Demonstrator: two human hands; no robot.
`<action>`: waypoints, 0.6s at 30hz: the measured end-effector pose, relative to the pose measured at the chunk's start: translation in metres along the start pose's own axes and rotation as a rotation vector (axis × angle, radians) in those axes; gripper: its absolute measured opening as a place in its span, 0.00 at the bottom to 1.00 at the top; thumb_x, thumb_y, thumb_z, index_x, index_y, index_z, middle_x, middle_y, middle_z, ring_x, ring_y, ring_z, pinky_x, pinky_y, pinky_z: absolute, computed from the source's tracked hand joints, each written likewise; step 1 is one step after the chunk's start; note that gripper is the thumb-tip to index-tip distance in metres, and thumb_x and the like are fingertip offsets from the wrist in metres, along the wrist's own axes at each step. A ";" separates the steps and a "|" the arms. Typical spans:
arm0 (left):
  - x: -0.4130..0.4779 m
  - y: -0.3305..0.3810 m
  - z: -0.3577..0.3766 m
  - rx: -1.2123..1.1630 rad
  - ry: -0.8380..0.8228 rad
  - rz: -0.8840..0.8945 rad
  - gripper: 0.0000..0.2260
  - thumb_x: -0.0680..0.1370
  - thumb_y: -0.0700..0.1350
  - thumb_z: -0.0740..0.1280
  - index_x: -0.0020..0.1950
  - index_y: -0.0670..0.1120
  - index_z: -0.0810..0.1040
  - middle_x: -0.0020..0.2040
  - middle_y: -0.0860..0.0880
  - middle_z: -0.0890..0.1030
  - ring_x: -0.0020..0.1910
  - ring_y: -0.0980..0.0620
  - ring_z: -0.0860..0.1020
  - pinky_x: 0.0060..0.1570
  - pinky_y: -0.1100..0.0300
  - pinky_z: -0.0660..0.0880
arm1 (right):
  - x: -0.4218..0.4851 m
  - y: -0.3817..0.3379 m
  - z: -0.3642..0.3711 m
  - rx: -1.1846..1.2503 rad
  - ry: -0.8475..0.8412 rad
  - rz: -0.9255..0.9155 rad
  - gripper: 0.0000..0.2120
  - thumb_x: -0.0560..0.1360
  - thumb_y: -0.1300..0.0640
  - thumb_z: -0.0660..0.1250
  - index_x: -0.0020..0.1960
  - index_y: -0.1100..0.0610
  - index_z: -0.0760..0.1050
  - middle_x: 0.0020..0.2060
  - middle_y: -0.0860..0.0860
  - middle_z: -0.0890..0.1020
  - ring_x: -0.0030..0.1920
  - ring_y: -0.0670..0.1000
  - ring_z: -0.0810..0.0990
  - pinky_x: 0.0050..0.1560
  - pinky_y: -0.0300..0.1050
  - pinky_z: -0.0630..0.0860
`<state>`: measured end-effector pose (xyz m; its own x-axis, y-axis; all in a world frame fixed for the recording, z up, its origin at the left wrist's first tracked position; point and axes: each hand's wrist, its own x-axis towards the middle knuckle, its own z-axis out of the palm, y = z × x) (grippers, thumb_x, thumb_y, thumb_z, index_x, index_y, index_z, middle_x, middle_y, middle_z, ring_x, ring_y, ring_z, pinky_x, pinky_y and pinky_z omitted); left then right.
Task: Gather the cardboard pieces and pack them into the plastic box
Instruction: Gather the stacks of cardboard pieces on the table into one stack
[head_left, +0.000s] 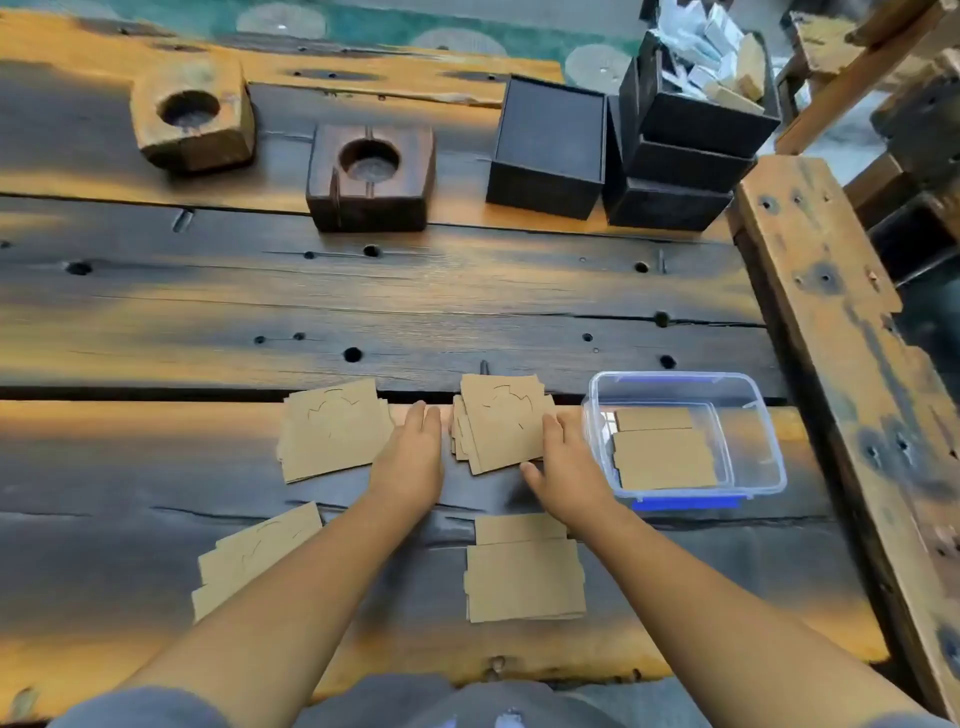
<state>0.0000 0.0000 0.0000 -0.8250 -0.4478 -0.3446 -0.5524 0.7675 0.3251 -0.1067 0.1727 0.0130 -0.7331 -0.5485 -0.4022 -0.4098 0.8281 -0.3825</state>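
One cardboard batch (662, 454) is already packed in the plastic box (769, 470). A fanned stack (498, 423) is bracketed by left hand (413, 457) and right hand (569, 473), fingers loosely spread, not yet gripping. Three stacks (332, 431) (254, 556) (524, 571) are left on the tabletop (363, 301).

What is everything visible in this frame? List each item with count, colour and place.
Cardboard stacks on the table: 4, tan; far-left, far-centre between the hands, near-left, near-centre.
Cardboard pieces in the box: tan, exact count unclear.
Plastic box: 1, clear with blue clips, right of the hands.
Wooden blocks with round holes: 2; light brown far left, dark brown nearer centre.
Black boxes: one open; a stack beside it, the top one holding scraps.
Wooden table: 1, dark and orange planks.
Left hand: flat beside the centre stack.
Right hand: on that stack's right edge.
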 end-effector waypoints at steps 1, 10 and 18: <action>0.004 0.002 0.001 -0.024 -0.007 -0.027 0.26 0.77 0.36 0.64 0.74 0.42 0.61 0.76 0.43 0.60 0.66 0.41 0.73 0.58 0.49 0.75 | 0.006 0.001 0.001 0.026 -0.014 0.034 0.31 0.77 0.53 0.65 0.75 0.59 0.56 0.73 0.56 0.61 0.70 0.58 0.67 0.67 0.54 0.71; 0.042 0.018 0.014 -0.226 -0.093 -0.182 0.19 0.74 0.51 0.70 0.59 0.43 0.71 0.56 0.42 0.77 0.55 0.41 0.76 0.54 0.48 0.74 | 0.046 0.001 0.013 0.126 -0.086 0.273 0.40 0.75 0.53 0.67 0.78 0.64 0.48 0.72 0.62 0.60 0.71 0.62 0.64 0.71 0.57 0.66; 0.064 0.019 0.018 -0.279 -0.083 -0.247 0.22 0.73 0.52 0.72 0.60 0.42 0.71 0.57 0.42 0.76 0.55 0.41 0.76 0.51 0.50 0.73 | 0.066 0.004 0.020 0.066 -0.075 0.311 0.43 0.77 0.51 0.67 0.79 0.66 0.44 0.74 0.62 0.57 0.73 0.61 0.62 0.72 0.52 0.65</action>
<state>-0.0612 -0.0053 -0.0316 -0.6567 -0.5566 -0.5088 -0.7541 0.4816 0.4465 -0.1454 0.1375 -0.0314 -0.7747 -0.2796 -0.5671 -0.1350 0.9494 -0.2837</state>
